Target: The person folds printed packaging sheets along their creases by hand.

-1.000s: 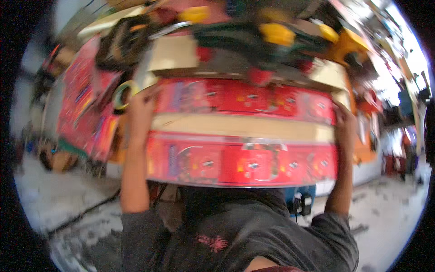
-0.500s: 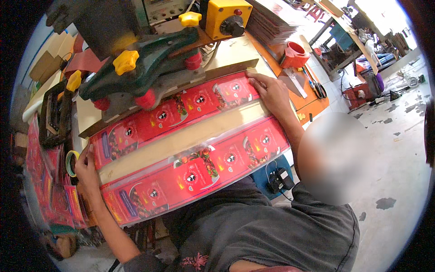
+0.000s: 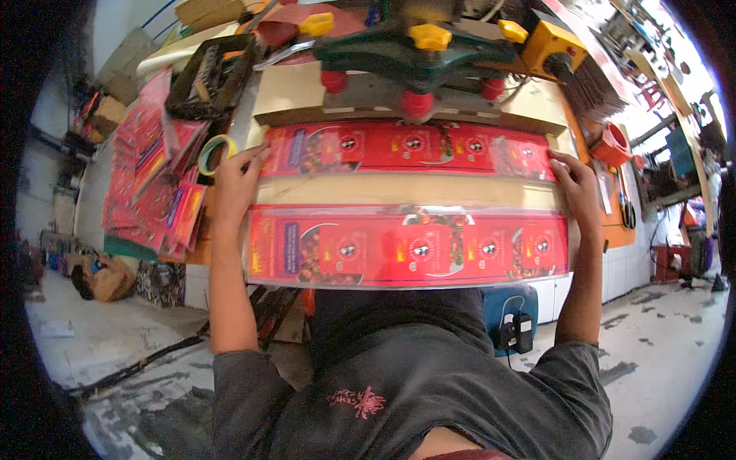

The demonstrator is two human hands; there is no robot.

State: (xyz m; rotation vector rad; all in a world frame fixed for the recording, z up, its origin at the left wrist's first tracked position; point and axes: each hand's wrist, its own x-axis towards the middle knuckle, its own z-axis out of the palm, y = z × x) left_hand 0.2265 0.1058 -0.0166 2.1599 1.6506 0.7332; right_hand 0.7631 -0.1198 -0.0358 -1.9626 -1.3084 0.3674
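Observation:
A far band of red printed plastic film (image 3: 383, 162) lies along the foot of a green press (image 3: 452, 57) with yellow knobs and red feet. Its left end is pinched by my left hand (image 3: 239, 178), fingers bent together at the edge. At the opposite end my right hand (image 3: 575, 182) grips the corner between thumb and fingers. A second, near band of the same red film (image 3: 376, 249) runs parallel and reaches past the table's front edge above my lap. A beige strip of table (image 3: 414, 189) shows between them; whether clear film joins the bands I cannot tell.
A tape roll (image 3: 217, 155) stands beside my left hand, near a pile of red printed packets (image 3: 146, 188). Behind lies a dark tray (image 3: 207, 96). To the right are a yellow control box (image 3: 548, 47), a red tape dispenser (image 3: 611, 147) and scissors (image 3: 629, 213).
The head view has swung round and levelled, so the press and film now run straight across. Both hands still grip the film's ends; little else has visibly moved.

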